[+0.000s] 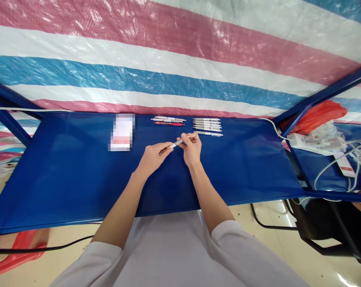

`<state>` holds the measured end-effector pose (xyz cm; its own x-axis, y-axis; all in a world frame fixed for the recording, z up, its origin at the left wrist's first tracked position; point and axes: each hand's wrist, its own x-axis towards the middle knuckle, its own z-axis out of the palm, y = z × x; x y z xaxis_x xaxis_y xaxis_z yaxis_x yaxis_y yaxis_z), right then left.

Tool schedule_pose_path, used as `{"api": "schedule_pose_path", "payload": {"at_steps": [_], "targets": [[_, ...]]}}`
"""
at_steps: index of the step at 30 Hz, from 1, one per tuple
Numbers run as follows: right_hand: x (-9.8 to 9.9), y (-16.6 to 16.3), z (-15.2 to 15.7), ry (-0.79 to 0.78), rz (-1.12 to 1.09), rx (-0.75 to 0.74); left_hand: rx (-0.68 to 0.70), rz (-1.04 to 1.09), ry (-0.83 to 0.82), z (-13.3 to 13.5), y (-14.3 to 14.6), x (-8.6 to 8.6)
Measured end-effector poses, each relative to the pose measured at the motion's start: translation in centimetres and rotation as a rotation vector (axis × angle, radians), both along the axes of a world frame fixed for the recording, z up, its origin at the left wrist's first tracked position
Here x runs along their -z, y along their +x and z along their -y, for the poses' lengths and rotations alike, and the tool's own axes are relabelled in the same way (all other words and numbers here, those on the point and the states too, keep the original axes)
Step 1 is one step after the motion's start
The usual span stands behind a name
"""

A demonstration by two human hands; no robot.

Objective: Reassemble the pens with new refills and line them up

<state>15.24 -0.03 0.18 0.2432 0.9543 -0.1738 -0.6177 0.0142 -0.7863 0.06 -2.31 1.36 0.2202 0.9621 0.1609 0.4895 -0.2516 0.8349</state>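
Note:
Both my hands meet over the middle of a blue table (79,179). My left hand (153,156) and my right hand (191,148) are each pinched on one end of a white pen (177,143) held between them just above the tabletop. Behind my hands lie two groups of pens: a loose group with white ones and a red one (168,121), and a neat row of several white pens (206,124). One more white pen (212,134) lies apart just in front of that row.
A blurred white and red packet (122,132) lies left of the pens. A striped tarp (180,59) hangs behind the table. To the right stand a second blue table with a power strip (297,140), cables, boxes and a red bag (320,113). A red stool (16,251) is at lower left.

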Motion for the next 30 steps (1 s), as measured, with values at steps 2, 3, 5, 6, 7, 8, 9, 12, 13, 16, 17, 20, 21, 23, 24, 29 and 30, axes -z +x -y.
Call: {"api": "schedule_pose_path", "payload": {"at_steps": [2, 3, 5, 6, 7, 8, 9, 12, 13, 16, 17, 20, 21, 23, 24, 29, 30], "targets": [[-0.1, -0.1, 0.0, -0.007, 0.055, 0.021, 0.003, 0.032, -0.028, 0.0, 0.1, 0.2], [-0.1, 0.0, 0.0, -0.005, 0.072, 0.015, 0.018, 0.071, -0.072, 0.0, 0.1, 0.2], [-0.2, 0.3, 0.1, 0.016, 0.072, -0.023, 0.052, 0.159, -0.174, -0.1, 0.0, 0.0], [-0.2, 0.5, 0.2, 0.036, 0.061, -0.053, 0.068, 0.201, -0.217, -0.1, -0.1, -0.2], [-0.3, 0.7, 0.2, 0.059, 0.048, -0.086, 0.083, 0.238, -0.254, -0.2, -0.2, -0.4], [-0.3, 0.9, 0.3, 0.083, 0.036, -0.120, 0.102, 0.270, -0.288, -0.2, -0.3, -0.6], [-0.3, 1.1, 0.3, 0.103, 0.028, -0.152, 0.125, 0.299, -0.324, -0.2, -0.4, -0.9], [-0.2, 1.5, 0.4, 0.131, 0.023, -0.203, 0.206, 0.369, -0.440, -0.2, -0.6, -1.7], [-0.1, 1.5, 0.5, 0.131, 0.021, -0.205, 0.229, 0.383, -0.474, -0.2, -0.7, -1.9], [0.3, 1.4, 0.6, 0.120, 0.007, -0.209, 0.260, 0.417, -0.522, -0.1, -0.7, -2.2], [0.4, 1.4, 0.6, 0.118, -0.004, -0.215, 0.258, 0.430, -0.525, -0.1, -0.7, -2.1], [0.7, 1.3, 0.8, 0.121, -0.048, -0.241, 0.249, 0.459, -0.523, -0.1, -0.7, -1.8], [0.7, 1.3, 0.8, 0.118, -0.057, -0.239, 0.246, 0.459, -0.519, -0.2, -0.8, -1.6], [0.7, 1.2, 0.7, 0.099, -0.055, -0.216, 0.230, 0.425, -0.483, -0.2, -0.8, -1.4], [0.6, 1.2, 0.7, 0.084, -0.047, -0.196, 0.214, 0.387, -0.445, -0.3, -0.8, -1.2], [0.0, 0.3, 0.3, -0.007, -0.005, -0.044, 0.094, 0.144, -0.186, -0.4, -0.4, -0.2], [-0.1, 0.2, 0.2, -0.020, 0.001, -0.018, 0.072, 0.118, -0.155, -0.4, -0.3, 0.0]]}}
